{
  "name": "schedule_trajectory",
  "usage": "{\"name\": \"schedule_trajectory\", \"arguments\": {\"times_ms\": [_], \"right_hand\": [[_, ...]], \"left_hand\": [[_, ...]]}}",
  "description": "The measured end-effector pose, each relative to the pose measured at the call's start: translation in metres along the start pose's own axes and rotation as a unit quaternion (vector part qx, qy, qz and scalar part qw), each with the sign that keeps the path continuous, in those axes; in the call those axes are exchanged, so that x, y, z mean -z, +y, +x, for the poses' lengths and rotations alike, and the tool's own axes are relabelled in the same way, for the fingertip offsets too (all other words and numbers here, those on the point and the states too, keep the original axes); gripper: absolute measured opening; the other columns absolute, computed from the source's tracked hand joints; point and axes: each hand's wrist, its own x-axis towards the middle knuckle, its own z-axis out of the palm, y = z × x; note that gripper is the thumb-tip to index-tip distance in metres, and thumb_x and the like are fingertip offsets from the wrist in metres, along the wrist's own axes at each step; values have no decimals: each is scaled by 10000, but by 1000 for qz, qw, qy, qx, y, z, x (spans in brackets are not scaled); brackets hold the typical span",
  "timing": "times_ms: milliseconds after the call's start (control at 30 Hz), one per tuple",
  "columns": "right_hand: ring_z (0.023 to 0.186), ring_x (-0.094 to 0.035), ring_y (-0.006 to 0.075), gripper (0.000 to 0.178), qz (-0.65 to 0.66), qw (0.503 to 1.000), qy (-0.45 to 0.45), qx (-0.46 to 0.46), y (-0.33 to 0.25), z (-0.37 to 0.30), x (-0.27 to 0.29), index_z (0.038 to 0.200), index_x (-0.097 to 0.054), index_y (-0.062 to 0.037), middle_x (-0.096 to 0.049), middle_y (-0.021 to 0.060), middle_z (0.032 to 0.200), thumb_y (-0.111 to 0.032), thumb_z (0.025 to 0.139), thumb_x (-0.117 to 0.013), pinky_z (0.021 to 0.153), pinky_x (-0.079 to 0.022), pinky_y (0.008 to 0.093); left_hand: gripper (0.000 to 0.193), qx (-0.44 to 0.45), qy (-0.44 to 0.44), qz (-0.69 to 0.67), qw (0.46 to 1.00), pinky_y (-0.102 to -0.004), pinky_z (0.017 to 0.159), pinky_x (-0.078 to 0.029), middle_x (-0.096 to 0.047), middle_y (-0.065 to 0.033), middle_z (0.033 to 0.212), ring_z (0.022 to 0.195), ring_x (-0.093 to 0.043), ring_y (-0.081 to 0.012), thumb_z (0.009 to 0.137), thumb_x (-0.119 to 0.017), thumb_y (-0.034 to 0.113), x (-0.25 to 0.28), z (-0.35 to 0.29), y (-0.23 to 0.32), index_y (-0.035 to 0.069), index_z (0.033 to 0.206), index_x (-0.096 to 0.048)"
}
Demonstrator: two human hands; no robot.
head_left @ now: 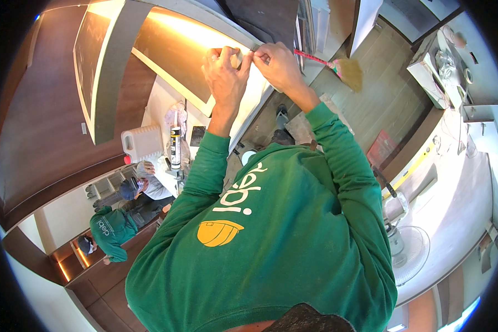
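Both my hands are raised at the edge of a pale cabinet panel point(241, 113), brightly lit by a warm light strip. My left hand point(226, 77) has its fingers curled, with thumb and forefinger pressed together at the edge. Close beside it, almost touching, my right hand point(279, 67) pinches at the same spot. Whatever lies between the fingertips is too small to make out. A brown panel point(177, 52) with a pale edge stands to the left of my hands. Green sleeves point(337, 133) cover both my forearms.
Left of my arm stand a sealant tube point(175, 148) and a whitish jug point(142, 141) with a red cap. Two people, one in a green shirt point(113, 228), are at the lower left. A broom point(346, 73) lies on the right floor; a fan point(408, 255) stands lower right.
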Motion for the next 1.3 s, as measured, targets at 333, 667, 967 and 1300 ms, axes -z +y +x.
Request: {"name": "schedule_trajectory", "arguments": {"times_ms": [333,667,967,1300], "right_hand": [[843,-677,372,220,-17,995,-47,-92,-8,6,7,865,-756,-73,-733,119,810,-284,845,-695,740,-549,465],[795,-628,340,140,-56,998,-8,19,-6,6,6,765,-713,-63,-699,104,753,-196,807,-705,690,-480,452],[737,-548,258,186,-145,968,33,204,-21,-15,10,676,-581,-93,-592,35,703,-106,798,-721,653,-382,405],[770,-603,285,63,-110,994,12,8,16,-160,100,855,-714,-64,-655,81,787,-70,812,-760,715,-487,403]], "left_hand": [[359,17,3,-28,999,-458,846,-440,-617,-138,951,959,-569,-321,802,-813,378,-1,1,-2,70,949,-704],[322,12,24,-10,1000,-454,802,-447,-625,-120,911,928,-576,-309,797,-808,365,-2,0,-1,85,915,-700],[312,-6,28,-3,1000,-459,822,-443,-613,-105,923,938,-578,-303,784,-815,333,-5,0,-1,88,911,-669],[628,-58,-63,30,996,-474,1010,-394,-552,-142,1312,1206,-524,-329,794,-821,306,5,-13,4,38,1289,-542]]}}
